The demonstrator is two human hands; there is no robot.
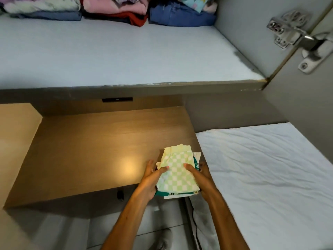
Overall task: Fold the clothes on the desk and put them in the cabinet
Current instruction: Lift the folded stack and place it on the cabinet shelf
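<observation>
Left hand: the left hand (150, 179) clasps the left side of a small stack of folded clothes (177, 175), thumb lying on top of the checked cloth and the fingers curled under the stack's edge.
Right hand: the right hand (201, 177) grips the right side of the same stack, thumb on top, fingers wrapped around the far side and mostly hidden.
Stack: the top piece is pale green and white check with a plain yellowish part at its far end; below it a dark green layer and a white layer show at the near edge and on the right.
Where the stack is: at the near right corner of the wooden surface (86, 150), its near edge reaching out past the surface's front edge; I cannot tell whether it rests on the wood or is lifted clear.
Surface: otherwise bare wood with a bright spot of reflected light just left of the hands.
Cabinet shelf: the cabinet shelf (126, 56) is above and behind the surface, light grey, with folded clothes piled along its back (115, 9) in pink, red, blue and pale prints.
Cabinet door: a metal hinge (295, 38) sits at the upper right, on the open door's edge.
Bed: a bed with a white sheet (266, 177) lies just right of the surface.
Floor: pale floor shows below, between the forearms.
</observation>
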